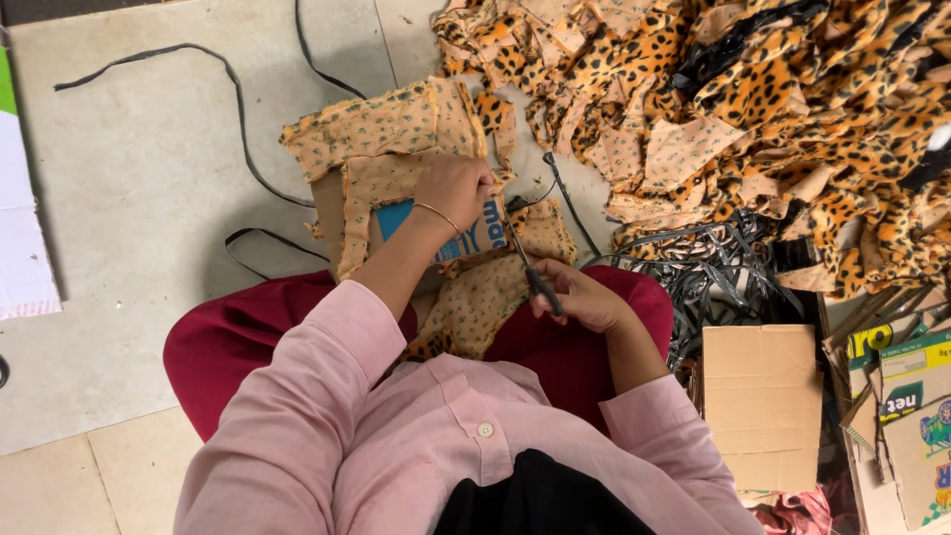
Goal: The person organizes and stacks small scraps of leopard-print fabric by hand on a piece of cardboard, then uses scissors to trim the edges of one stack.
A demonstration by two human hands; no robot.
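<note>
Left hand [454, 188] presses flat, fingers closed, on leopard-print fabric [396, 134] laid over a cardboard piece [436, 236] with a blue printed panel, on the lap. Right hand [584, 297] grips scissors [525, 260], fingers curled through the handles, blades at the cardboard's right edge. Plain cardboard sheet [761, 404] lies right; bare floor tile [129, 198] extends left.

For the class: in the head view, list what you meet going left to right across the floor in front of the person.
Black strap → left hand → scissors → right hand → flat brown cardboard piece → printed cartons.
</note>
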